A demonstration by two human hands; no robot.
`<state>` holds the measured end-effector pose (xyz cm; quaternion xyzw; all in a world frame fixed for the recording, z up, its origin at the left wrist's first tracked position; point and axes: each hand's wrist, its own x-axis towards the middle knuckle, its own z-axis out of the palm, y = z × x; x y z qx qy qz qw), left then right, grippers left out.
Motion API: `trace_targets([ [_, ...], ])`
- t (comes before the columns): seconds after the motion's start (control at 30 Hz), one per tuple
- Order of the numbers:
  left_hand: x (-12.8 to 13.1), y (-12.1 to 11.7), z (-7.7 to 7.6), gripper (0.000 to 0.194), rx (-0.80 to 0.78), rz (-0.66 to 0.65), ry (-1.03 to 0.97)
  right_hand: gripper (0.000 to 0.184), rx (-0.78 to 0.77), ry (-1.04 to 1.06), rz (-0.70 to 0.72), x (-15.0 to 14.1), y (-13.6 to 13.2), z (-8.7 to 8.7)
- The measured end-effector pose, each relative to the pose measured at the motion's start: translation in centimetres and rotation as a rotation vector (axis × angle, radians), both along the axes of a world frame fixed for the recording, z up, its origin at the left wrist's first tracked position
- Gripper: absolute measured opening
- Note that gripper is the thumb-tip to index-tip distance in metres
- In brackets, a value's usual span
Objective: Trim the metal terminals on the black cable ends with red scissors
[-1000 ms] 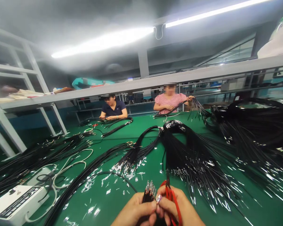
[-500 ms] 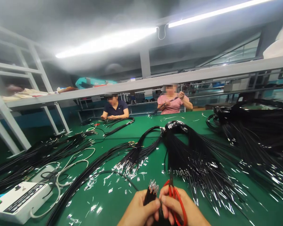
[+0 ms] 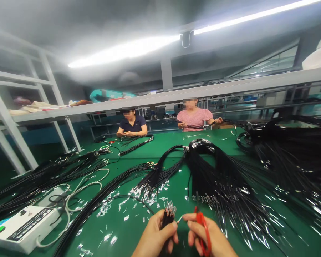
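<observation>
Wrapped around a bundle of black cables (image 3: 166, 218), my left hand (image 3: 156, 233) keeps their silver and copper-coloured ends upright above the thumb. One cable end (image 3: 179, 219) sticks out sideways, with a pale tip pointing at my right hand. My right hand (image 3: 203, 230) is just right of it, with red-handled scissors (image 3: 205, 232) hooked over its fingers and palm. Its fingertips come close to the pale tip; whether they touch it I cannot make out. The scissor blades are mostly hidden.
Black cable bundles (image 3: 219, 178) with shiny ends lie ahead and right on the green table (image 3: 133, 237). Scraps of clear film (image 3: 107, 237) are scattered left of my hands. A white control box (image 3: 24, 228) stands at lower left. Two people sit across the table.
My right hand has moved apart from the left, and the scissors have swung so their blades no longer show ahead. One cable end now stands out from the bundle. The far person in pink lowered their arms.
</observation>
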<state>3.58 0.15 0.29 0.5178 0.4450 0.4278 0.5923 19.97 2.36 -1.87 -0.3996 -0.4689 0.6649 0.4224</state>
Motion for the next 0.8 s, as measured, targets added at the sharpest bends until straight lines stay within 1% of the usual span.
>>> trace_targets([
  [0.07,0.2,-0.2,0.2,0.024,0.021,0.002,0.045,0.038,0.006,0.022,0.106,-0.8,-0.6,-0.2],
  [0.13,0.4,-0.3,0.4,0.026,0.046,0.000,0.090,0.040,0.014,0.048,0.160,-1.4,-1.1,-0.4],
  [0.23,0.7,-0.4,0.4,0.029,0.080,0.019,0.175,0.041,0.009,0.053,0.113,-1.8,-1.2,-0.9],
  [0.33,0.6,-0.5,0.5,0.028,0.142,0.084,0.260,0.042,0.030,0.027,0.080,-1.9,-1.0,-1.5],
  [0.4,0.5,-0.5,0.7,0.026,0.165,0.131,0.275,0.041,0.063,0.008,0.054,-1.9,-1.0,-1.9],
  [0.47,0.4,-0.6,0.9,0.026,0.150,0.138,0.249,0.040,0.096,-0.012,0.029,-2.1,-1.1,-2.0],
  [0.6,0.5,-0.8,0.9,0.031,0.104,0.106,0.183,0.029,0.156,-0.137,-0.013,-2.3,-1.7,-1.5],
  [0.7,0.8,-0.8,0.6,0.034,0.072,0.097,0.135,0.017,0.246,-0.301,-0.059,-2.3,-2.2,-0.7],
  [0.8,1.1,-0.7,0.5,0.033,0.038,0.111,0.096,0.009,0.336,-0.445,-0.073,-2.2,-2.7,0.2],
])
